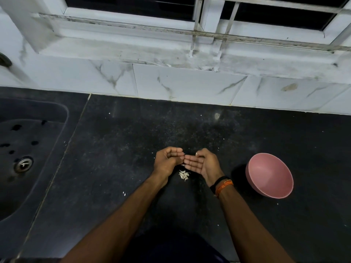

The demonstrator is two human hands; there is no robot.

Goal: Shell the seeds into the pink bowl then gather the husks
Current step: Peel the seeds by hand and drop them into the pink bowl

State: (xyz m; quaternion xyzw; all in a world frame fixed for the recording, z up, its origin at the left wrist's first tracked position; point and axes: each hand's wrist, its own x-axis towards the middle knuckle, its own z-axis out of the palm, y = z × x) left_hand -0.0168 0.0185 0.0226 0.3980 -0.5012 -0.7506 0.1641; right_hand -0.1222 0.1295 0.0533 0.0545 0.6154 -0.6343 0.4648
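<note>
While both forearms reach out over the dark countertop (133, 130), the two hands meet at the middle of it, fingertips almost touching. The left hand (167, 161) is curled, palm turned inward, its fingers bent and bunched close together with the tips pointing toward the other hand; whether anything is pinched between them is too small to tell. The right hand (201, 164) is cupped and palm-up, fingers lying side by side and slightly bent, thumb raised above them, with a ring (196, 153) showing near the thumb side. A black band (218, 182) and an orange thread (225, 185) wrap the right wrist.

Just below the gap between the hands sits a small pile of pale husks (183, 175), lying on the counter, nearer the body than the fingertips and apart from both wrists. A few white flecks are scattered further out across the dark surface, one pair near the left forearm.

Off to the right, well clear of the right hand, stands the pink bowl (269, 177), upright on the counter with its mouth open toward the camera; what lies inside cannot be made out, the interior reads as plain pink.

On the far left the dark sink (28, 149) is set into the counter, its metal drain (23, 164) visible and dark spots on its floor. Behind everything runs a white marbled tile wall (180, 82) under a window frame (190, 25).
</note>
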